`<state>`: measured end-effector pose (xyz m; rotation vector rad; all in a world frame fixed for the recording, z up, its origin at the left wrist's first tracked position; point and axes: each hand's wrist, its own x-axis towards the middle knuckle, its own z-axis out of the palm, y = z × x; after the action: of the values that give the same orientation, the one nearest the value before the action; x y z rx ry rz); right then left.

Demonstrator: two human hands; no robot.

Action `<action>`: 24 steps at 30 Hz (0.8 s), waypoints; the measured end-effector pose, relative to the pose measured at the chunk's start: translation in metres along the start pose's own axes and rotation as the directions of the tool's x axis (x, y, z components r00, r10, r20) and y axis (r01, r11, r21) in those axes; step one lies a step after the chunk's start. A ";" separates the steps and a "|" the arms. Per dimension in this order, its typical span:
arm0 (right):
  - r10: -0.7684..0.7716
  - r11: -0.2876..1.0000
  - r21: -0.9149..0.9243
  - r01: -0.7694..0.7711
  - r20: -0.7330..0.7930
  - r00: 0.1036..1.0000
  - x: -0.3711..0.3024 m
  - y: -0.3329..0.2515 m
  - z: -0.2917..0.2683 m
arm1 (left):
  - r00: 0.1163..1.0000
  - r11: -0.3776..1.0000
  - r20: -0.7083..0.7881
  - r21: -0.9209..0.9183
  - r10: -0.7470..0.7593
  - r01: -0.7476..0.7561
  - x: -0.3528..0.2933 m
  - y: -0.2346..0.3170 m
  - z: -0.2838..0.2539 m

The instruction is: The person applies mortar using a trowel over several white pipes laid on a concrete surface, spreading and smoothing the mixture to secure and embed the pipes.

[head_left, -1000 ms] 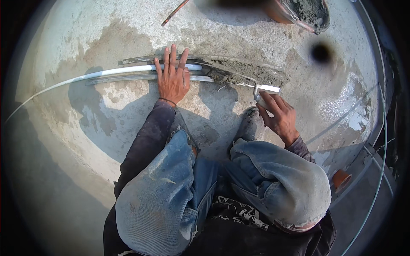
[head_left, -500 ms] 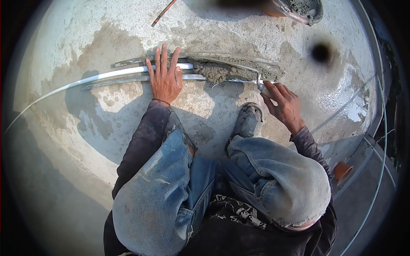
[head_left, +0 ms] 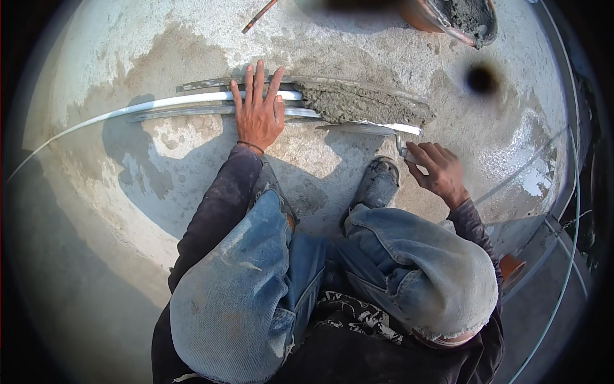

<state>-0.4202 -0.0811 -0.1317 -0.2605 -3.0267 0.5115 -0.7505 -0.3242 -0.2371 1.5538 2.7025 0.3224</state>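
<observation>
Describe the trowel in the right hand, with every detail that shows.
The trowel has a long, narrow, grey blade that looks like metal, tapering toward its left end. A thin, bent neck joins its right end to a pale handle, mostly hidden by the right hand gripping it. The blade points left, alongside the near edge of the wet mortar; whether it touches the mortar or the concrete below cannot be told.

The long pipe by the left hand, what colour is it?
White. The pipe shows best in the head view, left of the left hand.
</observation>
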 end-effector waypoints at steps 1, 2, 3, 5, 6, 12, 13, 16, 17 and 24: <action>-0.008 1.000 -0.008 0.009 0.041 0.999 0.004 0.000 0.001 | 1.000 1.000 -0.030 -0.012 0.004 -0.004 0.000 0.000 0.000; 0.005 1.000 -0.015 -0.005 0.015 1.000 0.009 0.001 0.003 | 0.999 1.000 -0.034 -0.021 0.008 -0.008 0.000 0.000 0.000; 0.039 0.999 -0.024 -0.039 -0.003 0.999 0.015 -0.001 0.006 | 1.000 1.000 -0.004 -0.019 -0.001 0.001 0.000 0.000 0.000; 0.036 0.999 -0.019 -0.036 -0.006 0.999 0.028 -0.002 0.011 | 0.999 0.999 -0.031 -0.030 0.015 -0.016 0.000 0.001 -0.001; 0.064 0.998 -0.025 -0.064 0.011 0.998 0.033 -0.003 0.013 | 1.000 1.000 -0.005 -0.023 0.001 -0.001 0.001 0.001 -0.001; -0.014 0.997 0.075 0.016 -0.030 0.999 0.046 -0.012 0.012 | 1.000 0.999 -0.010 -0.052 -0.013 0.013 0.000 0.001 -0.003; 0.012 0.999 0.052 -0.012 -0.011 1.000 0.046 -0.014 0.012 | 1.000 0.998 -0.007 -0.056 -0.019 0.019 0.000 0.001 -0.003; 0.016 0.998 0.060 -0.013 -0.051 0.999 0.047 -0.018 0.015 | 1.000 0.997 -0.016 -0.076 -0.023 0.021 -0.001 0.000 -0.004; 0.058 0.997 0.049 -0.055 -0.064 0.996 0.047 -0.019 0.015 | 0.999 0.995 -0.039 -0.095 -0.013 0.010 -0.001 0.000 -0.004; 0.088 0.995 0.059 -0.082 -0.107 0.990 0.053 -0.022 0.018 | 1.000 0.997 -0.012 -0.077 -0.017 0.016 -0.001 -0.002 -0.003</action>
<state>-0.4768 -0.0978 -0.1398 -0.4028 -2.9004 0.5645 -0.7515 -0.3265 -0.2343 1.5140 2.6767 0.4322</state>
